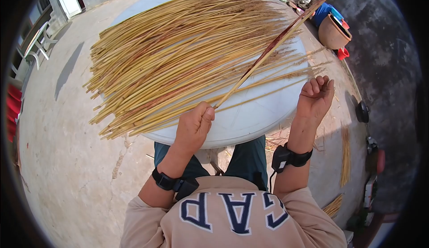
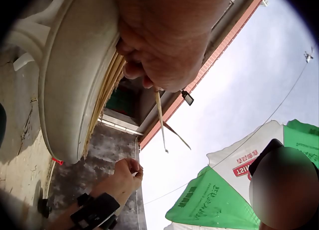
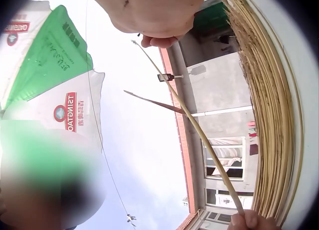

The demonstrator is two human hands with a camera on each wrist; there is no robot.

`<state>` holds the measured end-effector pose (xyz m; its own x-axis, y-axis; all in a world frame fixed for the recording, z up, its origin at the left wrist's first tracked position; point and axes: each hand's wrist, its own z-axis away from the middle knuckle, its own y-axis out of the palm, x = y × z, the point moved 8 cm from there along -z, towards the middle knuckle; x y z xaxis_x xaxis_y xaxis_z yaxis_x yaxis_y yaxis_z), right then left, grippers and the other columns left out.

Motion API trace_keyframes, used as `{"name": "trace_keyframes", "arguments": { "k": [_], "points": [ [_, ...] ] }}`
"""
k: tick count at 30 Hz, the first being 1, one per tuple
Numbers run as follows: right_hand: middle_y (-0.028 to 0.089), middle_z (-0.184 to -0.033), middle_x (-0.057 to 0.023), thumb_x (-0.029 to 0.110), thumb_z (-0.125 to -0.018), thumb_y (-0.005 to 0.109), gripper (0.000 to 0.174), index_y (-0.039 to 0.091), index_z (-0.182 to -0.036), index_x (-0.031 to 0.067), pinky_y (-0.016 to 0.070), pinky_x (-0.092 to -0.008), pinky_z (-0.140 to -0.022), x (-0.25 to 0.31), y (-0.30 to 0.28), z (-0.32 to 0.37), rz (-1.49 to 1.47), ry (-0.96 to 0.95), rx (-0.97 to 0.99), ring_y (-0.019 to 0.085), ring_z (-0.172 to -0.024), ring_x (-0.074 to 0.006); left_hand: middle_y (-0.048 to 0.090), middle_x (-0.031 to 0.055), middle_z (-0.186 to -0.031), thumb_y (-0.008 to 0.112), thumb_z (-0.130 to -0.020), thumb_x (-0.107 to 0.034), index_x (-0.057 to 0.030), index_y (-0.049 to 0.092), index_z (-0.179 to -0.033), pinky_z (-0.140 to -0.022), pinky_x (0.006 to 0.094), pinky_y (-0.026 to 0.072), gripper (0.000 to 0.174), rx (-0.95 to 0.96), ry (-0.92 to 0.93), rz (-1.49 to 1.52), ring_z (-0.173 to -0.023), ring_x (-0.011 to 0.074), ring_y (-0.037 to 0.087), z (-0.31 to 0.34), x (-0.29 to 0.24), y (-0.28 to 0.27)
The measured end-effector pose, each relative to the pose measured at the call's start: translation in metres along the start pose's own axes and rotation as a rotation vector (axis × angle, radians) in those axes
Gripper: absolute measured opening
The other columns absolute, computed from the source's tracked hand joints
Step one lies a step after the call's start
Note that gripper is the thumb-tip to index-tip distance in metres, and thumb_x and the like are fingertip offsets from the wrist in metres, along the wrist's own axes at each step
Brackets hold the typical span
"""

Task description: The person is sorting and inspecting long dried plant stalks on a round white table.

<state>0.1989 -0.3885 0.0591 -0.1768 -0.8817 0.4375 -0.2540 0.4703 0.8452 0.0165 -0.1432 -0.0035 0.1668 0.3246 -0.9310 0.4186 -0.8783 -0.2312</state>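
In the head view my left hand (image 1: 194,125) grips the lower end of a long dry stalk (image 1: 232,90). The stalk slants up and away to the right, over the white round table. Partway along, a dark reddish leaf sheath (image 1: 273,44) runs beside it; in the right wrist view its tip (image 3: 154,100) stands off the stalk. My right hand (image 1: 316,93) is raised near the table's right edge, palm up, fingers loosely curled, with nothing visible in it. Many similar stalks (image 1: 178,55) lie in a broad pile, their feathery heads towards the right.
The white table (image 1: 232,129) stands against my knees. On the ground at right lie stalk bundles (image 1: 345,156) and scraps. A clay pot (image 1: 333,32) and a red cup (image 1: 342,53) stand by the dark wall. A white bench (image 1: 39,44) is at far left.
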Motion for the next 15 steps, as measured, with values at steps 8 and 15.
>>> {"name": "trace_keyframes", "arguments": {
  "k": [8, 15],
  "points": [
    [0.058, -0.072, -0.0037, 0.019, -0.087, 0.056, 0.021, 0.059, -0.095, -0.0008, 0.0374, -0.0194, -0.046, -0.079, 0.031, 0.074, 0.623, 0.550, 0.270, 0.050, -0.053, -0.0078, 0.047, 0.0054, -0.055, 0.045, -0.093, -0.020, -0.0033, 0.051, -0.076, -0.047, 0.0271, 0.0354, 0.024, -0.015, 0.118, -0.133, -0.048, 0.0169, 0.045, 0.001, -0.011, 0.004],
    [0.058, -0.072, -0.0005, 0.012, -0.084, 0.059, 0.011, 0.058, -0.086, 0.0023, 0.0376, -0.0164, -0.046, -0.131, 0.037, 0.132, 0.750, 0.709, 0.464, 0.050, -0.055, -0.0031, 0.053, 0.0120, -0.061, 0.051, -0.089, -0.018, -0.0033, 0.055, -0.081, -0.051, 0.0323, 0.0405, 0.017, -0.031, 0.129, -0.189, -0.054, 0.0279, 0.052, 0.001, -0.013, 0.003]
  ]
}}
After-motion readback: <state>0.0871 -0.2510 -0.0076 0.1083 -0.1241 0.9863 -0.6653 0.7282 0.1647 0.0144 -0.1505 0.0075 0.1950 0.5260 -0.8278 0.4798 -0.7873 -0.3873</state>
